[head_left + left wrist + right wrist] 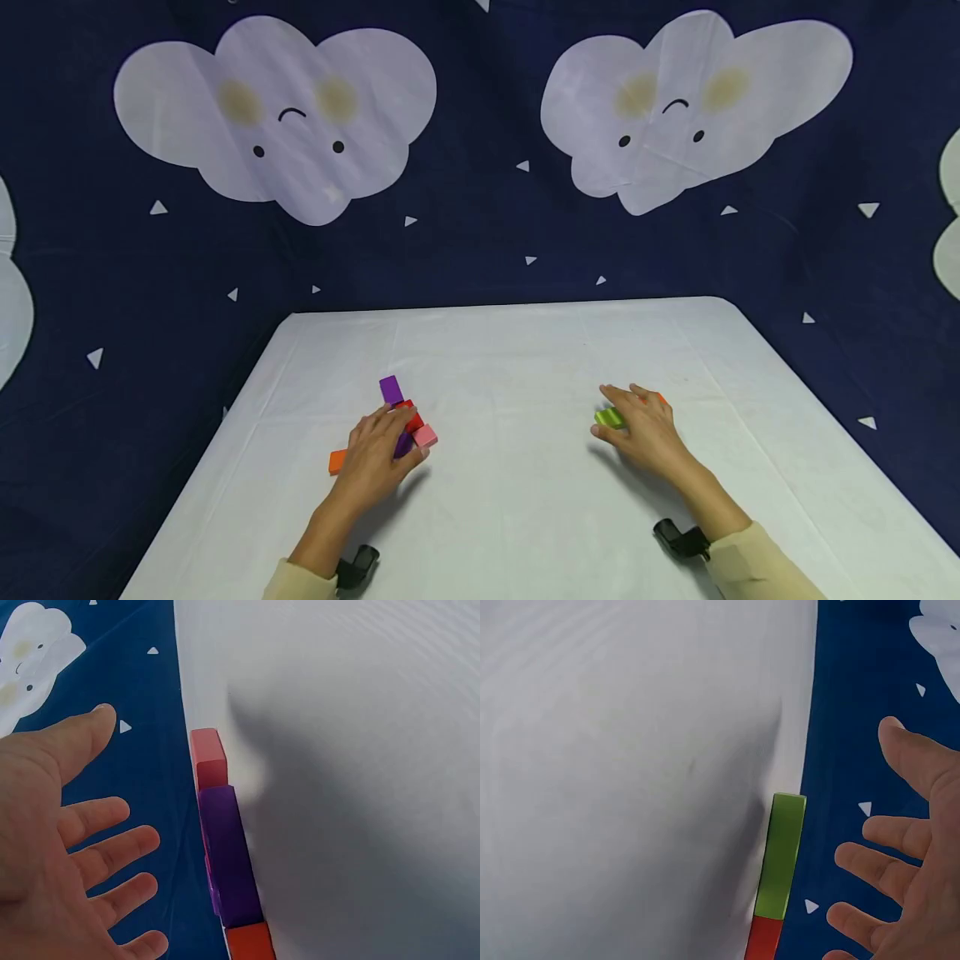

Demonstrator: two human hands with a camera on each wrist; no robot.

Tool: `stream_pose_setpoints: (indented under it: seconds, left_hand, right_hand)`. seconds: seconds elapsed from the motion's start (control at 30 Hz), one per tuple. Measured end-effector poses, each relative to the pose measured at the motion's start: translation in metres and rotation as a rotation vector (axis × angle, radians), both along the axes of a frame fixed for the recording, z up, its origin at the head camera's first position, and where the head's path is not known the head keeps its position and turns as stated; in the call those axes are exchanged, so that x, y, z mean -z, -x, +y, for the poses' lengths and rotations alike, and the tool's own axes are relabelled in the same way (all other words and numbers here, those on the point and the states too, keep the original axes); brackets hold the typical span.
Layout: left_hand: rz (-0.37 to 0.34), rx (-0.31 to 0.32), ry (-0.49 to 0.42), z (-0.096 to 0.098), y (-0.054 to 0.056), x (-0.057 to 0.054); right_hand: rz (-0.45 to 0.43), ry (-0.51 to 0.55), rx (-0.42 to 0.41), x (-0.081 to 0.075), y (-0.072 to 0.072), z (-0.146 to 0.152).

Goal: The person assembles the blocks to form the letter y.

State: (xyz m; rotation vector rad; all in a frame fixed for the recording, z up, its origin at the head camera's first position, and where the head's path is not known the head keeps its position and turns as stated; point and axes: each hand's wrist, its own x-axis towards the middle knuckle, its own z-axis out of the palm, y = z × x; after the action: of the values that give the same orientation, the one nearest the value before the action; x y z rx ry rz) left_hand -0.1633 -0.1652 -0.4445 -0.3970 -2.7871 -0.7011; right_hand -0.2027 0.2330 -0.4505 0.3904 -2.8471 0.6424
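Observation:
My left hand (372, 458), fingers spread, is over a cluster of small blocks on the left, holding none of them. Around it show a purple block (391, 390), a red block (413, 419), a pink block (425, 436) and a second purple block (403, 445) partly hidden by the hand. An orange block (337, 462) sticks out on its left side. On the right, my right hand (651, 435) spreads its fingers above a green block (781, 855). An orange-red block (765, 939) adjoins the green one in the right wrist view. Both palms look empty in the wrist views.
A white cloth (510, 517) covers the table, with a wide stretch between the hands. Behind it hangs a navy backdrop (480, 250) with clouds and small triangles. Black wrist cameras are strapped on the left wrist (358, 567) and right wrist (681, 540).

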Motion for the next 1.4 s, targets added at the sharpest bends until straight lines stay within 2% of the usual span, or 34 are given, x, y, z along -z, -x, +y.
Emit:
stream_pose_setpoints:
  seconds: [0.23,0.4,0.57,1.0,1.13,1.4]
  left_hand:
    - [0.013,0.002,0.003,-0.001,0.003,0.005]
    - [0.001,-0.02,-0.027,-0.002,0.006,0.008]
    - [0.018,-0.038,-0.073,-0.002,0.011,0.011]
    - [-0.125,-0.063,-0.165,-0.001,0.018,0.012]
    - [-0.131,-0.072,-0.194,0.001,0.019,0.014]
    - [-0.098,-0.073,-0.224,0.003,0.02,0.019]
  right_hand:
    - [-0.013,0.018,-0.002,0.002,0.002,0.006]
    - [-0.001,0.024,-0.013,0.004,0.005,0.009]
    - [-0.001,0.032,-0.023,0.007,0.008,0.013]
    - [-0.071,0.101,-0.023,0.01,0.013,0.023]
    - [-0.079,0.131,-0.022,0.013,0.016,0.027]
    - [-0.108,0.159,-0.039,0.015,0.023,0.034]
